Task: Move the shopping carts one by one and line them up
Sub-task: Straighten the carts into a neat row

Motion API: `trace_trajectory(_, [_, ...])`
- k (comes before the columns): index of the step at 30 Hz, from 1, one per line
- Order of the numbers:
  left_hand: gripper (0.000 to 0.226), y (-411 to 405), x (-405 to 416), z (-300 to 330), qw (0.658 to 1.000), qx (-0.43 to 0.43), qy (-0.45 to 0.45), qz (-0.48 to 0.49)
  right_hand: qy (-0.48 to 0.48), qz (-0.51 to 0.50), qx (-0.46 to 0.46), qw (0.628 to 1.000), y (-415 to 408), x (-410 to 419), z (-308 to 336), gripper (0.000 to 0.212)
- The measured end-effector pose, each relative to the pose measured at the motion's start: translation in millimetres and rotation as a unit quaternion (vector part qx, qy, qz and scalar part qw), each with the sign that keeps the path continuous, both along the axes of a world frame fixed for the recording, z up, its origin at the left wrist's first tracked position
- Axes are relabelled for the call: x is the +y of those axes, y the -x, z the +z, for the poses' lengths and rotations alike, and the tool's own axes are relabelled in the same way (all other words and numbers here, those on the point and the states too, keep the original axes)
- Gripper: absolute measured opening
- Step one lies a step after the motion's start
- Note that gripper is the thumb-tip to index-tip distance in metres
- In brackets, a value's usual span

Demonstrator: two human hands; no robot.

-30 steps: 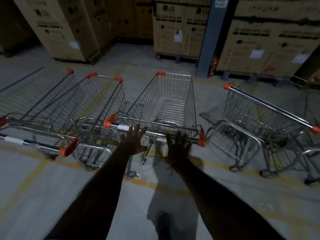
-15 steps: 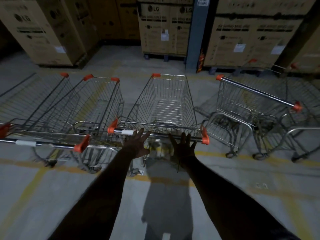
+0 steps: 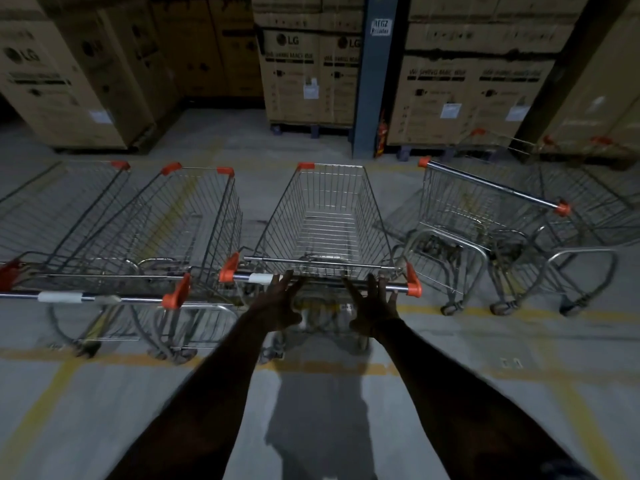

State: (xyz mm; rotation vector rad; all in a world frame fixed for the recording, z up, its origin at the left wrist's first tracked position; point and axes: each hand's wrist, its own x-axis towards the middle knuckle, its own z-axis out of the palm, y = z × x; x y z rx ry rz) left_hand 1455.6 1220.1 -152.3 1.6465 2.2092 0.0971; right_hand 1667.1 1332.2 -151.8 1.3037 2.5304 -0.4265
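A wire shopping cart (image 3: 327,216) with orange handle ends stands straight ahead, its handle bar (image 3: 322,284) facing me. My left hand (image 3: 278,303) reaches to the bar with straight, spread fingers, the fingertips at the bar beside a white label. My right hand (image 3: 375,306) does the same further right on the bar. Two more carts (image 3: 194,216) stand side by side at the left, the nearer one's handle (image 3: 93,298) in front. At the right stands a cart (image 3: 485,216) turned sideways, with another (image 3: 588,216) behind it.
Tall cardboard boxes (image 3: 304,74) on pallets line the back, split by a blue steel post (image 3: 372,81). More boxes (image 3: 62,81) stand at the back left. Yellow lines (image 3: 45,403) mark the grey concrete floor. My shadow falls on the floor between my arms.
The middle cart has swung straight, in line with the left carts. Both hands stayed open and came up against the handle bar. The view shifted slightly right.
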Motion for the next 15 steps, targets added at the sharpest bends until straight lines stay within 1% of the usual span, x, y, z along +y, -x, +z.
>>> trace_trajectory(3, [0.099, -1.7, -6.1, 2.2, 1.000, 0.020, 0.021, -0.007, -0.009, -0.005, 0.007, 1.000, -1.7, -5.4, 0.5, 0.099])
trace_trajectory(7, [0.095, -6.0, -14.2, 5.3, 0.999, 0.029, 0.042, -0.017, -0.011, -0.005, 0.021, 1.000, -6.1, -12.3, 0.3, 0.106])
trace_trajectory(12, [0.095, -6.1, -20.3, 2.7, 0.997, 0.056, 0.053, -0.031, -0.029, -0.008, 0.031, 0.999, -10.3, -23.1, -2.1, 0.108])
trace_trajectory(15, [0.095, -7.1, -21.3, 4.0, 0.997, 0.050, 0.057, -0.030, -0.040, -0.008, 0.032, 0.999, -11.9, -27.2, -4.1, 0.108])
